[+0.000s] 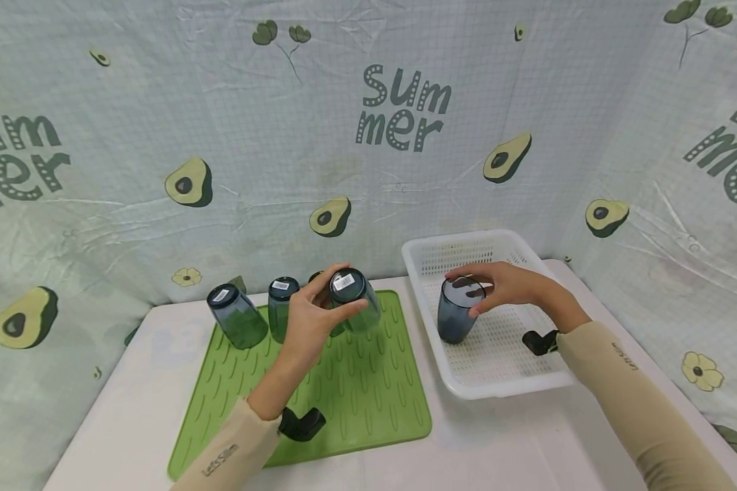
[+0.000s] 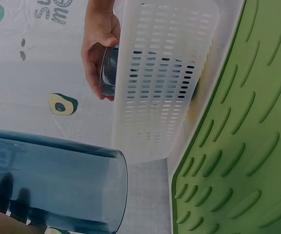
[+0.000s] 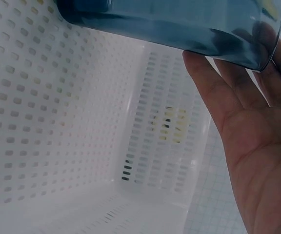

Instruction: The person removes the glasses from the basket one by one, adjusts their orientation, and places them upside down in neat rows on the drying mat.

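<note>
My left hand (image 1: 310, 314) grips an upside-down blue glass tumbler (image 1: 364, 310) near its base, which carries a white label. In the left wrist view this tumbler (image 2: 57, 180) lies across the lower left, its open rim toward the basket. Over the white basket (image 1: 475, 390), my right hand (image 1: 506, 283) holds a second blue tumbler (image 1: 454, 317) by its rim, mouth upward, inside the basket's left part. The right wrist view shows that tumbler (image 3: 170, 29) with fingers (image 3: 213, 87) along its rim end.
On the green drying mat (image 1: 368, 409) other upside-down tumblers stand at the back: one tilted tumbler (image 1: 239, 320) at the left corner, another tumbler (image 1: 279, 310) beside it, and one mostly hidden behind my left hand. A printed curtain (image 1: 252, 150) rises behind the white table (image 1: 141, 382).
</note>
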Demonstrator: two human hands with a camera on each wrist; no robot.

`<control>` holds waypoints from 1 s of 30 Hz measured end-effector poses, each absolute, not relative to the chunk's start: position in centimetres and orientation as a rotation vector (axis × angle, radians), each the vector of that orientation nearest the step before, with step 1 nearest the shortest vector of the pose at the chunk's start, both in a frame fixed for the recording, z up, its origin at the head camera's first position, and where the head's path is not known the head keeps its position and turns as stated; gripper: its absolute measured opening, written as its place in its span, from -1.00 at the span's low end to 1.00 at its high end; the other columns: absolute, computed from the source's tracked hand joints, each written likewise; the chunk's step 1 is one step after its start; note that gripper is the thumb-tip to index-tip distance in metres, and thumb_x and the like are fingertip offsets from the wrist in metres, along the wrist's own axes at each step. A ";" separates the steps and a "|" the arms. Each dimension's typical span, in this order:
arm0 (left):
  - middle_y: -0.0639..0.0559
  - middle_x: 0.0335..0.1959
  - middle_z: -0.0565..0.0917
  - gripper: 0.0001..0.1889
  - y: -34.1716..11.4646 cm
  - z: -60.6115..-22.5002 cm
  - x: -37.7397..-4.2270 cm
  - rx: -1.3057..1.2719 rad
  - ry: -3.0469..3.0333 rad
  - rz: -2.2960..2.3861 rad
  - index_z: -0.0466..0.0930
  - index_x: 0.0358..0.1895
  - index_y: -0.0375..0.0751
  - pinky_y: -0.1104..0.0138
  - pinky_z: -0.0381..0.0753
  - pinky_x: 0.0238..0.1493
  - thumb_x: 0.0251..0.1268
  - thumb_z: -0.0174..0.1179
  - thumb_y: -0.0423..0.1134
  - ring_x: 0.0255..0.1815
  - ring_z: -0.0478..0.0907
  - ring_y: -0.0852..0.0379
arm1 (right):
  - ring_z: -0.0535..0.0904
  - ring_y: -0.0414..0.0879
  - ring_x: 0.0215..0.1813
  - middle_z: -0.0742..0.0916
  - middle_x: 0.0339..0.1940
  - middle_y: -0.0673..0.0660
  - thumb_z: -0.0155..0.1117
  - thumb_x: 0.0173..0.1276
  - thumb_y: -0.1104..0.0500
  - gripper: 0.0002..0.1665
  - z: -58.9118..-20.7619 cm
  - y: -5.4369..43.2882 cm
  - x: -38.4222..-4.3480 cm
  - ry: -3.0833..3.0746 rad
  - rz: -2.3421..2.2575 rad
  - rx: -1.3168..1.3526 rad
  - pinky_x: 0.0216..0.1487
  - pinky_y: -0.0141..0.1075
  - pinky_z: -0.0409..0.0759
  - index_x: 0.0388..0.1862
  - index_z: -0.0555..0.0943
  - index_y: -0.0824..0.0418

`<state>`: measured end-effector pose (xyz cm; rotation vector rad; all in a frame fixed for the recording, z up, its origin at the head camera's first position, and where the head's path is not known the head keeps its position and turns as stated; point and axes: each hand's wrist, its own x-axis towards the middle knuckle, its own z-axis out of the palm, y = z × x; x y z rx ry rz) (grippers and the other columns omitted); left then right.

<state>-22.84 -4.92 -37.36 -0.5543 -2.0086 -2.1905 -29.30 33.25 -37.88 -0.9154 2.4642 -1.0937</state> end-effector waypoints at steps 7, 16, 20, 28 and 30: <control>-0.02 0.29 0.56 -0.37 -4.7 -37.6 -23.1 -0.536 -2.014 -2.209 0.58 0.33 -0.12 0.33 0.65 0.16 0.15 0.46 -0.48 0.26 0.58 0.10 | 0.41 0.23 0.46 0.49 0.48 0.24 0.64 0.14 0.13 -0.04 -37.8 33.2 -29.1 2.450 -1.114 -0.905 0.34 -0.02 0.55 0.50 0.41 0.22; -0.09 0.29 0.56 -0.35 -4.3 -38.0 -23.4 -0.514 -2.030 -2.207 0.56 0.35 -0.16 0.34 0.66 0.12 0.13 0.47 -0.50 0.23 0.60 0.10 | 0.42 0.17 0.46 0.49 0.48 0.17 0.66 0.11 0.10 -0.02 -37.8 33.1 -28.9 2.466 -1.109 -0.872 0.33 -0.09 0.56 0.49 0.42 0.16; -0.09 0.29 0.57 -0.34 -4.2 -38.2 -23.5 -0.512 -2.034 -2.210 0.56 0.36 -0.12 0.33 0.67 0.12 0.13 0.47 -0.50 0.23 0.60 0.09 | 0.42 0.18 0.46 0.49 0.48 0.19 0.66 0.11 0.11 -0.02 -37.8 33.1 -28.8 2.460 -1.118 -0.876 0.33 -0.09 0.56 0.49 0.42 0.18; -0.06 0.26 0.61 -0.35 -4.0 -38.7 -23.7 -0.514 -2.069 -2.173 0.59 0.34 -0.04 0.35 0.68 0.06 0.13 0.49 -0.44 0.18 0.63 0.10 | 0.41 0.21 0.46 0.48 0.48 0.22 0.65 0.13 0.13 -0.04 -37.9 33.1 -28.7 2.459 -1.122 -0.884 0.34 -0.01 0.54 0.49 0.42 0.21; -0.08 0.27 0.61 -0.34 -4.0 -38.7 -23.7 -0.511 -2.075 -2.167 0.58 0.34 -0.06 0.36 0.68 0.04 0.12 0.50 -0.44 0.17 0.63 0.11 | 0.41 0.24 0.46 0.47 0.49 0.25 0.64 0.14 0.13 -0.04 -37.9 33.1 -28.6 2.457 -1.121 -0.894 0.34 0.02 0.53 0.49 0.41 0.22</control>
